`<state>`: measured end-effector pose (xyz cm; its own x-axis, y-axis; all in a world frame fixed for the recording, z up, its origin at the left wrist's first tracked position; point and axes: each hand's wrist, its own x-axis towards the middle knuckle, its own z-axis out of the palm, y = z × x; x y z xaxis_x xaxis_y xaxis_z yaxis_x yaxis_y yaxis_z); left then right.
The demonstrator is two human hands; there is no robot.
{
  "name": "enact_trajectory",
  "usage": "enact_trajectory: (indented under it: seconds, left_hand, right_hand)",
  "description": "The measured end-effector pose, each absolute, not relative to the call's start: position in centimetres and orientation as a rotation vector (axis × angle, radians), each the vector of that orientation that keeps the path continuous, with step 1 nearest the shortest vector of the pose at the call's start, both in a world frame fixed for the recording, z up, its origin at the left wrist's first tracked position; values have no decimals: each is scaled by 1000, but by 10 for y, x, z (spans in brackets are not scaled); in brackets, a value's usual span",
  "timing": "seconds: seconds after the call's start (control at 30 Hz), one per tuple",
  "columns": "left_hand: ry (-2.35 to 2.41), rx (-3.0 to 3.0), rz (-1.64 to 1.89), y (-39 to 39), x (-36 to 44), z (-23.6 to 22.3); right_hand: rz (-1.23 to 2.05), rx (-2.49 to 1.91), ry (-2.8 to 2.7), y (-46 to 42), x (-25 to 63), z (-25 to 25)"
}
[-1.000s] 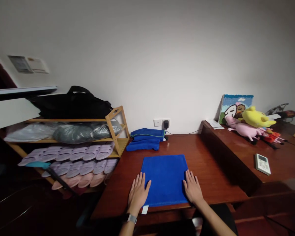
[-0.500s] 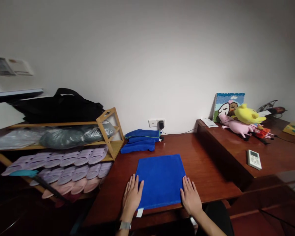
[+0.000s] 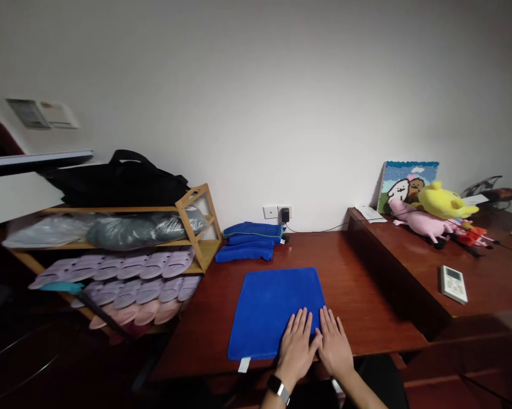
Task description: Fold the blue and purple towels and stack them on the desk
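A blue towel [image 3: 266, 309] lies spread flat on the reddish-brown table [image 3: 211, 318], a white tag [image 3: 244, 364] sticking out at its near left corner. My left hand [image 3: 297, 346] rests flat on the towel's right part, fingers stretched forward, with a watch on the wrist. Beside it, my right hand [image 3: 334, 345] lies flat at the towel's right edge, its fingers extended. The two thumbs meet or nearly meet. Neither hand grips anything.
Several folded blue towels [image 3: 251, 243] are stacked at the table's back left. A shoe rack [image 3: 211, 244] with slippers stands on the left. Over on the higher right-hand surface are plush toys [image 3: 441, 213] and a white remote control [image 3: 453, 284]. A plugged-in black adapter [image 3: 285, 215] trails a cable.
My left hand has moved right, from the towel's left edge across to beside my right hand. My right hand stays at the right edge. The view has turned slightly left.
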<state>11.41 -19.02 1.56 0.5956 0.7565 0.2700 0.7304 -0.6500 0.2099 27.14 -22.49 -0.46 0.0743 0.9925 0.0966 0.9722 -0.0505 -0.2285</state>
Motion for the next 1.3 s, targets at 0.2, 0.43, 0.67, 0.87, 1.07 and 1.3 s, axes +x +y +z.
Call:
enact_trajectory:
  seconds: [0.2,0.43,0.67,0.87,1.07,1.3]
  left_hand:
    - [1656,2623,511,-186,41,3]
    - [2100,2438,714,-196,-48,-20]
    - [2125,2404,789,-200,-46,-18]
    - [2012,2349,851,-204,-52,-10]
    - [2039,2226,896,-166,-68,14]
    - [1996,2297,888,-91,-80,2]
  right_hand:
    - [149,-2146,-1927,-225,268,-1]
    - [137,-2151,-1917,-226,268,-6]
    - [110,-2168,-1943,-226,268,-6]
    - [88,-2168,-1949,-226,269,-8]
    - [51,-2132,-1954,-225,272,-20]
    - [-7,-2111,-1903,-216,286,-82]
